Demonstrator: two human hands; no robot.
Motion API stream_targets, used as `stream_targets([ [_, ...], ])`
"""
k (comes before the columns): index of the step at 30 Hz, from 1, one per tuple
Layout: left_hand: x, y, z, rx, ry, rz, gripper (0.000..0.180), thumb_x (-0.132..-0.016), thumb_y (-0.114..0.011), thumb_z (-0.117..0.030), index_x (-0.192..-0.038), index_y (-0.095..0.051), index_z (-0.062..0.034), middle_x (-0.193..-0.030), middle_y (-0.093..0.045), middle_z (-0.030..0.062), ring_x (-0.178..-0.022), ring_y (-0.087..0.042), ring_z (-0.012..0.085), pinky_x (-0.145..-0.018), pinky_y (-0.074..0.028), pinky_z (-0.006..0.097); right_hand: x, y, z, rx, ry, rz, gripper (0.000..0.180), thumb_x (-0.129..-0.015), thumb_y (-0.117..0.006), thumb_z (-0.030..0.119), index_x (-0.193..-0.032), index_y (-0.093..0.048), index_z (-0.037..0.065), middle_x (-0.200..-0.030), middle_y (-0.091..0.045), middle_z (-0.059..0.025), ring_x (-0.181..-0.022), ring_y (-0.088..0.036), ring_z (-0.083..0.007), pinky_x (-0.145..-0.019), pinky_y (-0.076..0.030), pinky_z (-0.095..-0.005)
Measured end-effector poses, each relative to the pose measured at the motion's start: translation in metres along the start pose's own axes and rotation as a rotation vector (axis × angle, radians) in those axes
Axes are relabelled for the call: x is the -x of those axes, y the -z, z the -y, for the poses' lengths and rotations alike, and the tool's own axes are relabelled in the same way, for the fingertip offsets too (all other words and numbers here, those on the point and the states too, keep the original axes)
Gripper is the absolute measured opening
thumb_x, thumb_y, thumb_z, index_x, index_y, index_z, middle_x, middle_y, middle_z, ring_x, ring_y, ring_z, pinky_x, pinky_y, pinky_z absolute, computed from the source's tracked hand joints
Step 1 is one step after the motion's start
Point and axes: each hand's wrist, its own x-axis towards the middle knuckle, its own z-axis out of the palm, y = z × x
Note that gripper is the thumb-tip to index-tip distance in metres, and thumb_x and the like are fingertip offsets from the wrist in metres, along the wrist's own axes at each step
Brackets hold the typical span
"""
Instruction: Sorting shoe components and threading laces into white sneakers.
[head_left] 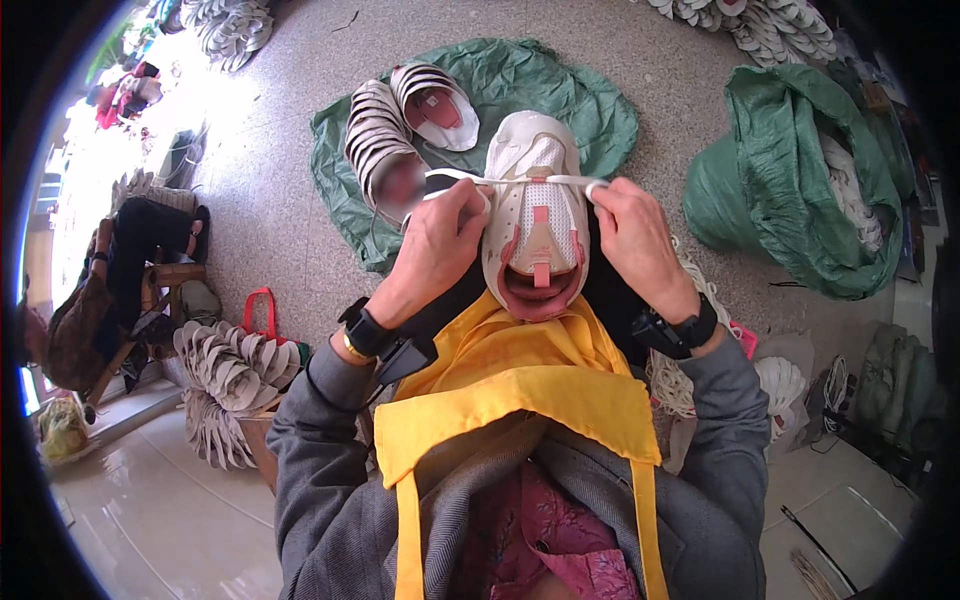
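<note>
Pinched the lace on both sides of the shoe, left hand and right hand each grasping a strand. Rested the shoe against the apron, toe pointing away. Seemed to call for equal, level tension without twists. Couldn't quite make out exact fingertip placement.

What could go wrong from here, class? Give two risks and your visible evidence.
The white lace might end up uneven: the left hand and right hand hold it stretched to either side across the shoe. The shoe might also tip, since both hands grip the lace and its heel appears to rest against the yellow apron.
</note>
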Motion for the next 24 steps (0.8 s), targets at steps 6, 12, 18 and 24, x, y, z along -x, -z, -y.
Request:
stream_targets([
  [6, -0.016, -0.013, 0.009, 0.105, 0.05, -0.074, 0.01, -0.084, -0.063, 0.001, -0.09, -0.055, 0.0022, -0.08, -0.066, 0.0159, -0.07, -0.066, 0.0285, -0.065, -0.051, 0.036, -0.022, -0.014, -0.014, -0.27, -0.088, -0.133, 0.011, -0.088, -0.064, 0.003, -0.096, -0.07, -0.003, -0.088, -0.067, -0.0196, -0.079, -0.067, -0.0353, -0.069, -0.053, -0.0384],
  [12, -0.026, -0.023, 0.021, 0.261, 0.087, -0.106, 0.011, -0.085, -0.065, -0.001, -0.09, -0.056, 0.0027, -0.081, -0.067, 0.0143, -0.075, -0.067, 0.0188, -0.07, -0.052, 0.031, -0.019, -0.028, -0.022, -0.788, -0.33, -0.112, 0.016, -0.089, -0.069, 0.001, -0.105, -0.073, -0.002, -0.101, -0.074, -0.0081, -0.086, -0.07, -0.0112, -0.075, -0.056, -0.024],
  [18, -0.031, -0.026, 0.024, 0.487, 0.153, -0.075, 0.011, -0.088, -0.063, 0.002, -0.091, -0.052, 0.0029, -0.106, -0.07, 0.0144, -0.088, -0.066, 0.0124, -0.08, -0.053, 0.028, -0.024, -0.023, -0.019, -1.058, -0.326, -0.092, 0.016, -0.09, -0.066, -0.003, -0.106, -0.071, -0.004, -0.102, -0.073, -0.0056, -0.086, -0.068, -0.0091, -0.079, -0.058, -0.0233],
  [24, -0.035, -0.023, 0.021, 0.621, 0.231, -0.007, 0.01, -0.091, -0.061, 0.002, -0.092, -0.051, 0.0019, -0.113, -0.068, 0.0139, -0.091, -0.065, 0.0098, -0.082, -0.053, 0.026, -0.022, -0.028, -0.014, -1.098, -0.348, -0.089, 0.013, -0.09, -0.067, -0.004, -0.103, -0.071, -0.003, -0.098, -0.072, -0.005, -0.086, -0.067, -0.0091, -0.08, -0.058, -0.0245],
])
